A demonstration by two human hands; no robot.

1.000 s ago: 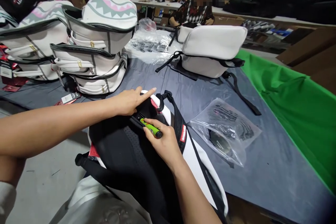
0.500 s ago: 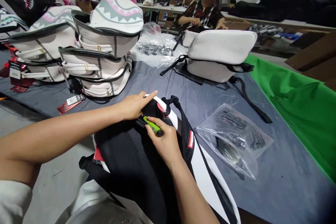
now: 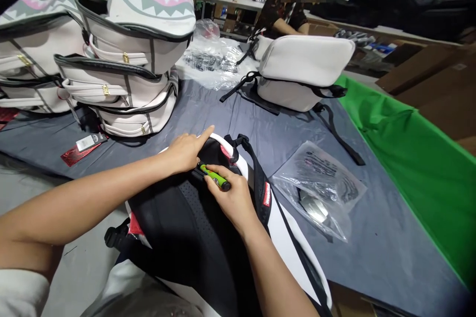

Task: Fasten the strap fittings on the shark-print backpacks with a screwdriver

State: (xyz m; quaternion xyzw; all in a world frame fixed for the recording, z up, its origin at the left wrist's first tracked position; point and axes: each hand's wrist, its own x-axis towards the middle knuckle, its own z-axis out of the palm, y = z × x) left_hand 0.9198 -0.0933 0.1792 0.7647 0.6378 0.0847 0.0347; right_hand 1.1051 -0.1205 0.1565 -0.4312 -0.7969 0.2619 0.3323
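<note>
Left grip [image 3: 180, 154] lies across the top of a black-backed backpack [image 3: 174, 233], index finger out; its underside is hidden, so whether it pinches I cannot tell. Right grip [image 3: 234, 193] is clamped on a green marker [image 3: 216, 178], angled at the black fabric; such close work seems to call for a steady surface. Toward the counter's [image 3: 390, 247] left edge are stacked bags [image 3: 167, 54], their zigzag print plain, and a pale tag [image 3: 87, 142], too small to read. The backpack crosses the near edge, its strap bearing a red label [image 3: 267, 194], lettering illegible. Rightward lies a clear plastic bag [image 3: 334, 168] with unreadable black print.
</note>
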